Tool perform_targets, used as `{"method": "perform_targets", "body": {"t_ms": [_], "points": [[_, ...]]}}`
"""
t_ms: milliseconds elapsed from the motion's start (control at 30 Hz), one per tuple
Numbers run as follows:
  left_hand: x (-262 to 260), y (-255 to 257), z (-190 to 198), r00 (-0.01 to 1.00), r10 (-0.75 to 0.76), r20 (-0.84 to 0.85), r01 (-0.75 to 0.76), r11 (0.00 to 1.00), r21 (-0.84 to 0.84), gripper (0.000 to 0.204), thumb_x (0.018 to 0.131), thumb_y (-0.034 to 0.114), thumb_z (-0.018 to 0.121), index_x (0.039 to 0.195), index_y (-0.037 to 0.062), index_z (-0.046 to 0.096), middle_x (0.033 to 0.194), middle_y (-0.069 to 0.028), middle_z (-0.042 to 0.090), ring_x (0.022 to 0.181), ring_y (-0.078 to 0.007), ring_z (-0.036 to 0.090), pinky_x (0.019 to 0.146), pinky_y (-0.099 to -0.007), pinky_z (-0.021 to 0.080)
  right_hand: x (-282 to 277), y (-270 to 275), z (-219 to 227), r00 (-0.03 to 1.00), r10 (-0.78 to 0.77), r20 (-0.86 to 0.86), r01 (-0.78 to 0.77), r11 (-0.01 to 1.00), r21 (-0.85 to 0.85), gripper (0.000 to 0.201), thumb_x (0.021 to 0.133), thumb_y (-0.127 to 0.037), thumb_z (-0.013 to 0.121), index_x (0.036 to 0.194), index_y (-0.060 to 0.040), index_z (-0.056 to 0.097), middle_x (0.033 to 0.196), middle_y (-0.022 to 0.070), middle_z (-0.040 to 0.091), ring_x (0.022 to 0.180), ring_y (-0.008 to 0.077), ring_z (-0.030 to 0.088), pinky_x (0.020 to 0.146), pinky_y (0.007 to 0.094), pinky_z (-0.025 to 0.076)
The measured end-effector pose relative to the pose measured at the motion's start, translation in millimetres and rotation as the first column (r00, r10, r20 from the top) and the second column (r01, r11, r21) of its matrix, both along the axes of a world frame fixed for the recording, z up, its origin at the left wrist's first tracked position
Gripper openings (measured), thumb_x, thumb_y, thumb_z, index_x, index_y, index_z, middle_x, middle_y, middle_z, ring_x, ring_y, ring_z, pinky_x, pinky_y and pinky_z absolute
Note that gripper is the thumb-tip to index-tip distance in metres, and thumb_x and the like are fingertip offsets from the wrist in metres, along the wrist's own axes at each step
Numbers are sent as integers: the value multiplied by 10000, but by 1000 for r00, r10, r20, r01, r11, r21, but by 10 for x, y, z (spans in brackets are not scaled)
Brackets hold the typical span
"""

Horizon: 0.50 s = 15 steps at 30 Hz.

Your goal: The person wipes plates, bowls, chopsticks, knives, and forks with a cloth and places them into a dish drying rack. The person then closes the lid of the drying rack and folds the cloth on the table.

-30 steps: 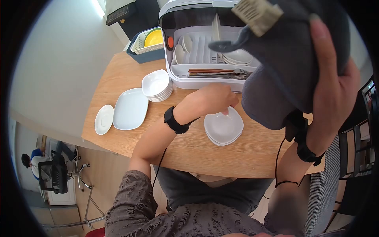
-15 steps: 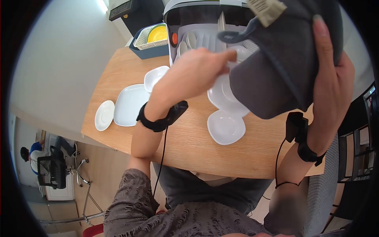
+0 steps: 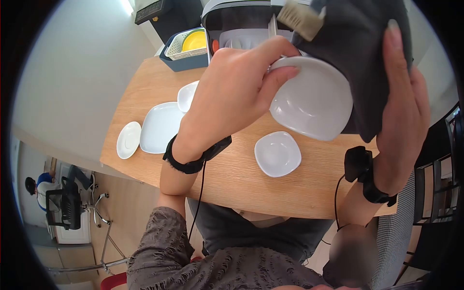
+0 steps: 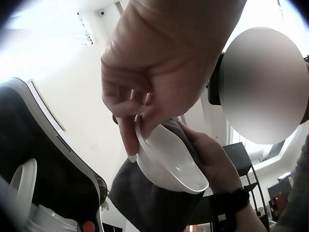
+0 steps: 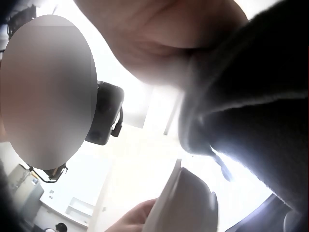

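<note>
Pinched at its rim by my left hand (image 3: 232, 92), a white bowl (image 3: 314, 99) is tilted up above the table, its inside facing the head camera. In the left wrist view, fingers and thumb of the left hand (image 4: 149, 82) grip the rim of the bowl (image 4: 166, 162). My right hand (image 3: 403, 101) holds a dark grey cloth (image 3: 362, 53) with a pale tag, close behind the bowl. In the right wrist view the cloth (image 5: 251, 96) hangs beside the bowl (image 5: 186, 203). Another white bowl (image 3: 278, 153) rests upright on the table below.
A pale square plate (image 3: 162, 128), a small oval plate (image 3: 128, 140) and a white bowl (image 3: 186, 96) lie on the left of the table (image 3: 227, 179). Behind are a blue bin (image 3: 186, 63) with a yellow bowl (image 3: 195, 40) and a dish box (image 3: 237, 21).
My left hand has moved from the bowls on the table up to the cloth, lifting one bowl off the other. The cloth has shifted slightly in the right hand.
</note>
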State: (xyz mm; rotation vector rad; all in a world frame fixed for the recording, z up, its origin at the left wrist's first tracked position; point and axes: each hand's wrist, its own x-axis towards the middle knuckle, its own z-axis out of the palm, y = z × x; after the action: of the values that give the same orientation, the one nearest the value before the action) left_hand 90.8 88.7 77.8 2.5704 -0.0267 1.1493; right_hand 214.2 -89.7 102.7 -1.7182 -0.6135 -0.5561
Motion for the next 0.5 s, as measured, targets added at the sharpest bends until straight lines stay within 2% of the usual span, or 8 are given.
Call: {"method": "perform_targets", "body": {"t_ms": [33,167,267,333,367,433,467,500], "points": [[1,8,-10,1000,3,0,-3,1000,27,152,906,133,701,1012,31,662,790,-81,744,632,-121,696,571,-218,515,66,10,-64,961,273,49,-277,956,101,387,1029,-239,540,1335,-8,592,1299,97,626,1249,166,568,1069,264,402],[-21,-12,32,999,41,-14,-42,998,-53,163,902,143,712,1009,27,672,798,-95,748,645,-121,707,568,-217,521,138,-66,-138,973,220,75,-223,975,26,379,1040,-234,516,1328,0,598,1278,103,634,1235,161,570,1062,263,402],[-31,-20,21,999,54,-4,-54,996,-75,175,909,152,710,1023,25,669,801,-99,749,667,-118,713,581,-217,529,211,-122,-223,922,307,237,-326,944,48,387,1047,-235,500,1348,-6,582,1287,104,629,1240,170,567,1063,267,402],[-24,-22,21,998,58,-3,-58,995,-87,180,912,156,709,1029,24,668,798,-101,748,672,-116,714,587,-216,533,120,-157,-174,980,119,162,-110,992,-61,386,1052,-209,478,1373,-9,555,1333,108,606,1270,197,557,1065,299,429],[-23,-22,19,998,57,-1,-57,993,-101,186,914,159,708,1034,23,666,795,-102,748,678,-115,714,593,-216,536,125,-143,-173,979,123,163,-114,991,-63,386,1052,-209,478,1373,-9,555,1333,108,606,1270,197,557,1065,299,429],[-19,0,4,999,53,7,-52,993,-108,190,914,160,709,1039,23,666,794,-102,748,672,-115,712,588,-218,533,164,-133,-169,941,333,-57,-312,922,227,380,1053,-190,467,1385,-24,545,1335,95,605,1231,195,586,1014,290,472],[-18,7,0,999,46,14,-45,993,-111,195,913,160,711,1043,22,665,793,-103,747,666,-115,709,582,-220,529,194,-166,-181,941,333,-55,-313,923,226,380,1053,-190,467,1385,-24,545,1335,95,605,1231,195,586,1014,290,472],[-19,6,0,999,47,16,-45,993,-110,195,913,160,711,1043,22,665,793,-103,747,666,-115,709,582,-220,529,239,-217,-205,903,115,414,-84,992,-94,383,1058,-208,460,1369,-4,555,1325,101,610,1189,193,607,978,283,490]]}}
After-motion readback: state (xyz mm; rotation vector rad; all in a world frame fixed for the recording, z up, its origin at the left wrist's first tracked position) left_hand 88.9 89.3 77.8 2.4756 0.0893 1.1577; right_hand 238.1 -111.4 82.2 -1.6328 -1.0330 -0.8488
